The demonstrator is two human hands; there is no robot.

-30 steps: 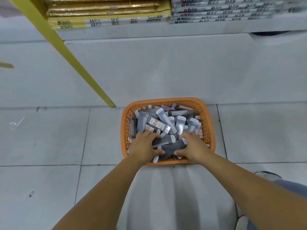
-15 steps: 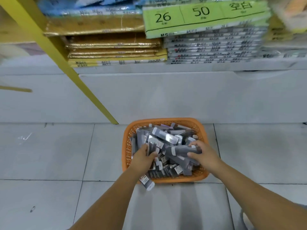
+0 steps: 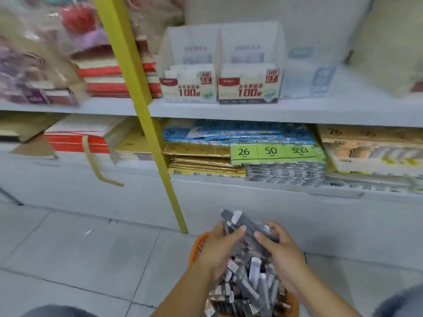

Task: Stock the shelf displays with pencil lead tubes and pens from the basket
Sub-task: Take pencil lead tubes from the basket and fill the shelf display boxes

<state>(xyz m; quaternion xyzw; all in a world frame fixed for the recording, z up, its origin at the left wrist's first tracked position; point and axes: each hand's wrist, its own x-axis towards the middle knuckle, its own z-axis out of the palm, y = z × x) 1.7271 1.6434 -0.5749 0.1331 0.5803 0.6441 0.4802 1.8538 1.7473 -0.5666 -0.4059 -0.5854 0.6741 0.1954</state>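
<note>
Holding a bunch of grey pencil lead tubes (image 3: pixel 248 223) up between both hands, right above the orange basket (image 3: pixel 198 244); the left hand (image 3: pixel 218 250) is curling its fingers round one side of the bunch, thumb lying across the top; the right hand (image 3: pixel 282 252) is gripping the other side the same way, thumb pressing on the tubes; the spare tubes (image 3: pixel 249 287) are lying heaped in the basket, which is sitting on the tiled floor (image 3: pixel 80 259) just in front of the shelving; up on the middle shelf (image 3: pixel 297 115) two white display boxes are standing side by side, the HB 0.5 box (image 3: pixel 190 85) and the HB 0.7 box (image 3: pixel 249 85), just right of a yellow upright (image 3: pixel 142 110); paper packs (image 3: pixel 274 154) are sitting stacked on the level below; it's all looking kinda blurry, so I'm not making out any pens.
</note>
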